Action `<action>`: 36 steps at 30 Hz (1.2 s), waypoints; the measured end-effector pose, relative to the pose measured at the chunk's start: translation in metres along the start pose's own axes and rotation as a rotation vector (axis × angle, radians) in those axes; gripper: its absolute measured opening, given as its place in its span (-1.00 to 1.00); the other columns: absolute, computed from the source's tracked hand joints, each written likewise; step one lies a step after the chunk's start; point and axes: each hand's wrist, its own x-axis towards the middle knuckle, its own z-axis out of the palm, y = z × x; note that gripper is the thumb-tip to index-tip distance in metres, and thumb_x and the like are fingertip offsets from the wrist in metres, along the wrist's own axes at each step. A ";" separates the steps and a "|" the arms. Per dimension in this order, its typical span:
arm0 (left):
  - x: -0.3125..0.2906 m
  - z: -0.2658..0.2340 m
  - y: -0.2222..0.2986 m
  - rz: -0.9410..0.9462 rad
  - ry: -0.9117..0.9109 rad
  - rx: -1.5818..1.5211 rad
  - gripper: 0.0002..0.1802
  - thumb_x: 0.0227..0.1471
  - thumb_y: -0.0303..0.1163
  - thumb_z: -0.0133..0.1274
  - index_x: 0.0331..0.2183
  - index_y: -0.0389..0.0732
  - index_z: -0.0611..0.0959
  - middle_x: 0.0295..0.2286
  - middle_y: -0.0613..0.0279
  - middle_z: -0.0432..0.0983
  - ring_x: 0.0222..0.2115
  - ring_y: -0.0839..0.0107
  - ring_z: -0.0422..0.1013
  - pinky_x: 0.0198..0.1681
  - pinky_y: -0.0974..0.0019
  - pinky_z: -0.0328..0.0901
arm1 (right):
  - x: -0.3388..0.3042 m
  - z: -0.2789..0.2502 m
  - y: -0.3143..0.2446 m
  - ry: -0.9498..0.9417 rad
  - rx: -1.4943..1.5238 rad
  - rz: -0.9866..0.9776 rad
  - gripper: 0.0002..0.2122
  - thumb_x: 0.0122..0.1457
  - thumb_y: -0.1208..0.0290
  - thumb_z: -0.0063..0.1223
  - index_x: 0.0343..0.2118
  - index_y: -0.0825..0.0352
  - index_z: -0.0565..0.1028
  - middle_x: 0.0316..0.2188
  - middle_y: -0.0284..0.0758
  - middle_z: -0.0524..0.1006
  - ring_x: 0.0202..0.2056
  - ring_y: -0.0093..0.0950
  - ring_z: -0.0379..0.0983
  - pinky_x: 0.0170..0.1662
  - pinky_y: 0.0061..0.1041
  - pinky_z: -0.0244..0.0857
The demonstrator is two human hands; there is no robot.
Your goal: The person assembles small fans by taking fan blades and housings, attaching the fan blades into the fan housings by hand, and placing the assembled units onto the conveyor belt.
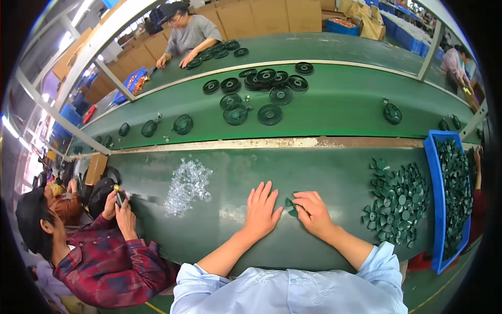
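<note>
My right hand (314, 213) pinches a small dark-green fan blade (291, 205) between thumb and fingers, low over the green worktable (230, 162). Beside it on the left, my left hand (261, 210) lies palm down with its fingers stretched out, its thumb pointing toward the blade. A pile of similar green fan blades (400, 206) is spread on the table to my right. Off to the left lies a heap of small clear plastic pieces (187, 186).
A blue bin (438, 230) full of green blades stands at the right edge. Beyond a worn ledge, a green belt (329, 115) carries several round fan grilles (270, 114). One co-worker (104, 256) sits close on the left holding a tool; another (189, 34) works across the belt.
</note>
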 end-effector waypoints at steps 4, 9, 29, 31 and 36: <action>-0.005 -0.006 -0.004 0.025 0.016 -0.065 -0.48 -0.03 -0.32 0.16 -0.02 -0.29 0.49 0.11 -0.09 0.26 0.17 -0.04 0.14 0.20 -0.18 0.00 | 0.001 0.004 0.002 -0.031 0.026 0.002 -0.81 0.00 0.65 0.09 -0.28 0.38 0.53 -0.19 -0.18 0.53 -0.17 -0.19 0.43 -0.11 -0.32 0.33; 0.008 -0.008 -0.003 -0.188 0.144 -0.543 -0.55 0.03 -0.39 0.09 -0.02 -0.29 0.47 0.02 -0.02 0.39 0.07 -0.03 0.29 0.17 -0.01 0.14 | 0.002 -0.001 0.000 -0.091 -0.046 0.032 -0.80 0.04 0.64 0.02 -0.24 0.38 0.51 -0.18 -0.14 0.50 -0.12 -0.19 0.42 -0.03 -0.32 0.31; 0.243 0.017 -0.129 -0.570 0.354 -0.114 -0.66 -0.04 -0.29 0.20 -0.29 -0.32 0.52 -0.21 -0.06 0.37 -0.21 -0.04 0.42 -0.17 -0.03 0.34 | 0.009 0.000 -0.005 -0.150 0.002 0.110 -0.81 0.01 0.66 0.02 -0.27 0.46 0.49 -0.15 -0.11 0.49 -0.13 -0.19 0.41 -0.03 -0.34 0.27; 0.239 0.021 -0.131 -0.537 0.351 -0.102 -0.69 -0.05 -0.31 0.20 -0.33 -0.32 0.54 -0.23 -0.05 0.38 -0.23 -0.03 0.41 -0.18 -0.03 0.34 | 0.009 -0.001 -0.005 -0.161 0.009 0.122 -0.82 0.03 0.64 -0.01 -0.26 0.46 0.49 -0.15 -0.11 0.49 -0.12 -0.21 0.40 -0.02 -0.36 0.25; 0.220 0.012 -0.116 -0.244 0.310 -0.130 -0.76 -0.08 -0.32 0.21 -0.43 -0.29 0.57 -0.34 -0.03 0.41 -0.28 -0.03 0.39 -0.22 0.01 0.32 | 0.009 -0.002 -0.002 -0.165 0.023 0.124 -0.82 0.03 0.64 -0.01 -0.26 0.46 0.49 -0.14 -0.10 0.49 -0.12 -0.19 0.40 -0.01 -0.34 0.25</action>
